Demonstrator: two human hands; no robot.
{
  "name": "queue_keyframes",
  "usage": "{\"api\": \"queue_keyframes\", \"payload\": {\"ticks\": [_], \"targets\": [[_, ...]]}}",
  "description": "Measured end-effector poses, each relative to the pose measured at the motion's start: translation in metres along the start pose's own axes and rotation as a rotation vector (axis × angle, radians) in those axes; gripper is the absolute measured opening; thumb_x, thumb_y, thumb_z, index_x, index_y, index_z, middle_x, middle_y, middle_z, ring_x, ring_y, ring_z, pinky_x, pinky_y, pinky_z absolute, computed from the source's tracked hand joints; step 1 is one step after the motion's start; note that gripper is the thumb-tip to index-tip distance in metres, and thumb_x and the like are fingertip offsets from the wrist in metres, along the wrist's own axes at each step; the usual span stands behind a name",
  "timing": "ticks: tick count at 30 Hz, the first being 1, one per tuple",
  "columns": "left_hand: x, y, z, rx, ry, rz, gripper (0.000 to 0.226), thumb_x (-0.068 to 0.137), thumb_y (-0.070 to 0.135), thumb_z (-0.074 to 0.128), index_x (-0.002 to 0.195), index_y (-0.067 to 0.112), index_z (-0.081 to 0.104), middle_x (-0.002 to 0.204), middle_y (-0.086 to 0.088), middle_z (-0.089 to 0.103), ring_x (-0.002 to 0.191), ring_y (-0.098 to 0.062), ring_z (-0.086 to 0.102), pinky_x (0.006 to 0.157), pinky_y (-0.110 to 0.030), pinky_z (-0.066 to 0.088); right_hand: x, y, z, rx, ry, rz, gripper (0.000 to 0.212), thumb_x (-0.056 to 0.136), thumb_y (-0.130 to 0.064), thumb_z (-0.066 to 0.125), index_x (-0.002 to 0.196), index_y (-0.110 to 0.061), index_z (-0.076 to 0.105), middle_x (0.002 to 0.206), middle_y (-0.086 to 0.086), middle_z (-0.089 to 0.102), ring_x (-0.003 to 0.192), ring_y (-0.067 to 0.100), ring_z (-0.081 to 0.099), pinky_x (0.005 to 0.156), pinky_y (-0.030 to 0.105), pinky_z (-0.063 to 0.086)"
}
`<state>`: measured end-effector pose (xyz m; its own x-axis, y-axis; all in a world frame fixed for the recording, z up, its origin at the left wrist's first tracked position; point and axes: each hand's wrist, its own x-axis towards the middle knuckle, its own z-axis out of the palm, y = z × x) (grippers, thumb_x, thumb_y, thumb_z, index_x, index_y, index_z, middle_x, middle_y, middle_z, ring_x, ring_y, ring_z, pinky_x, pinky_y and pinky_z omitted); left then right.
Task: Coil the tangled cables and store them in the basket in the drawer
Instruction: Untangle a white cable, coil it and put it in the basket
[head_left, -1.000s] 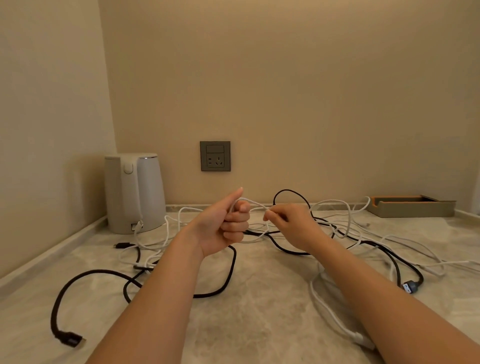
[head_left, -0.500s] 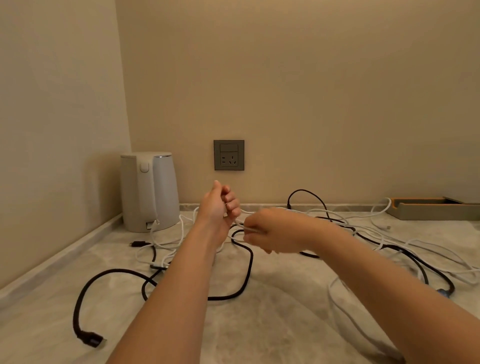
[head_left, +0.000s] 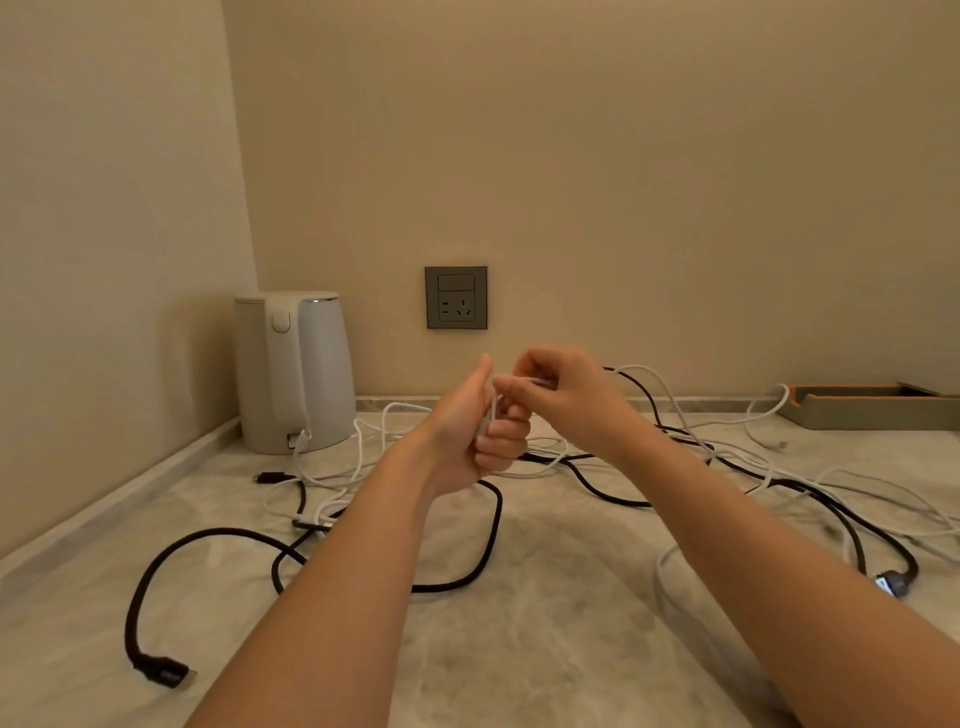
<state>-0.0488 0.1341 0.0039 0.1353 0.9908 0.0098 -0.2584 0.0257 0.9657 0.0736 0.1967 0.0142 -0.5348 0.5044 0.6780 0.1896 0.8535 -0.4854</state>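
Observation:
Tangled cables sprawl over the marble counter. A thick black cable (head_left: 156, 566) loops at the front left and ends in a plug (head_left: 165, 673). Thin white cables (head_left: 810, 493) and another black cable (head_left: 852, 525) spread to the right. My left hand (head_left: 480, 436) is raised above the counter with its fingers curled round loops of a white cable (head_left: 491, 415). My right hand (head_left: 566, 397) is just right of it and slightly higher, pinching the same white cable over the left fist. No basket or drawer is in view.
A white electric kettle (head_left: 293, 369) stands in the back left corner. A grey wall socket (head_left: 456, 297) is behind my hands. A flat grey and orange tray (head_left: 872, 408) lies at the back right. Walls close the left and back.
My right hand has moved from beside and below the left fist up over its top, carrying the white cable round. The left hand keeps its grip. The view has shifted a little.

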Motion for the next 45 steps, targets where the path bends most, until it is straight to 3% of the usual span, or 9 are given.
{"api": "queue_keyframes", "payload": {"ticks": [7,12,16,19,26,30,34,38,45], "targets": [[-0.005,-0.002,0.008,-0.074,-0.260,-0.048,0.065,0.095,0.055,0.022,0.050,0.016,0.047,0.035,0.010,0.029,0.027,0.001,0.022,0.026,-0.012,0.014,-0.018,0.001,0.001,0.451,0.017,0.187,0.033,0.096,-0.019,0.052,0.065,-0.008,0.053,0.050,-0.014,0.051,0.048,-0.004,0.044,0.053,0.008,0.035],[-0.008,-0.003,0.015,-0.277,-0.477,0.040,0.048,0.092,0.042,0.035,0.058,0.013,0.053,0.041,0.008,0.041,0.035,-0.004,0.019,0.030,-0.013,0.023,-0.024,0.018,0.010,0.476,-0.001,0.339,0.035,0.102,-0.020,0.038,0.073,-0.007,0.052,0.054,-0.003,0.036,0.045,0.003,0.030,0.047,0.020,0.024],[-0.008,-0.005,0.022,-0.407,-0.250,0.095,0.059,0.098,0.040,0.028,0.051,0.013,0.050,0.041,0.005,0.037,0.030,-0.004,0.030,0.030,-0.014,0.023,-0.030,0.025,0.016,0.183,-0.186,0.407,0.056,0.102,-0.028,0.028,0.052,-0.012,0.044,0.044,-0.002,0.045,0.041,0.009,0.037,0.050,0.025,0.032],[-0.006,-0.005,0.021,-0.521,-0.045,0.181,0.057,0.102,0.037,0.026,0.055,0.012,0.047,0.044,0.004,0.037,0.032,-0.005,0.034,0.031,-0.015,0.027,-0.033,0.021,0.015,-0.060,-0.357,0.445,0.059,0.101,-0.036,0.023,0.057,-0.010,0.051,0.057,0.006,0.058,0.052,0.016,0.051,0.067,0.032,0.044],[-0.001,0.005,0.006,-0.600,0.407,0.398,0.044,0.104,0.033,0.022,0.063,0.019,0.032,0.038,0.008,0.029,0.029,-0.004,0.028,0.029,-0.015,0.023,-0.032,-0.021,0.005,-0.524,-0.562,0.101,0.032,0.095,-0.034,0.047,0.073,-0.012,0.051,0.079,0.006,0.063,0.073,0.023,0.053,0.066,0.033,0.040],[-0.001,0.002,-0.003,-0.534,0.569,0.441,0.041,0.102,0.027,0.023,0.063,0.018,0.031,0.037,0.009,0.026,0.028,-0.004,0.024,0.029,-0.015,0.019,-0.031,-0.033,0.012,-0.445,-0.507,0.014,0.028,0.091,-0.020,0.052,0.069,-0.003,0.049,0.076,0.018,0.062,0.073,0.030,0.054,0.065,0.038,0.041],[0.002,0.000,-0.010,-0.403,0.653,0.477,0.045,0.104,0.036,0.021,0.067,0.016,0.035,0.038,0.009,0.029,0.029,-0.004,0.027,0.031,-0.015,0.021,-0.032,-0.039,0.004,-0.115,-0.568,0.107,0.026,0.096,-0.018,0.051,0.078,0.001,0.050,0.065,0.004,0.065,0.058,0.016,0.062,0.059,0.028,0.045],[0.001,-0.004,-0.012,-0.282,0.605,0.410,0.044,0.104,0.038,0.023,0.072,0.013,0.040,0.041,0.006,0.036,0.031,-0.006,0.034,0.034,-0.015,0.028,-0.031,-0.042,-0.003,-0.084,-0.452,0.025,0.031,0.097,-0.019,0.050,0.073,0.000,0.054,0.051,-0.009,0.040,0.042,0.003,0.038,0.046,0.012,0.031],[-0.002,-0.013,0.017,0.151,0.325,0.227,0.054,0.104,0.040,0.021,0.076,0.009,0.054,0.059,-0.005,0.051,0.047,-0.011,0.049,0.045,-0.021,0.043,-0.023,-0.022,-0.009,-0.161,-0.182,-0.118,0.035,0.096,-0.019,0.050,0.062,-0.018,0.051,0.053,-0.008,0.044,0.052,0.008,0.037,0.055,0.034,0.035]]}}
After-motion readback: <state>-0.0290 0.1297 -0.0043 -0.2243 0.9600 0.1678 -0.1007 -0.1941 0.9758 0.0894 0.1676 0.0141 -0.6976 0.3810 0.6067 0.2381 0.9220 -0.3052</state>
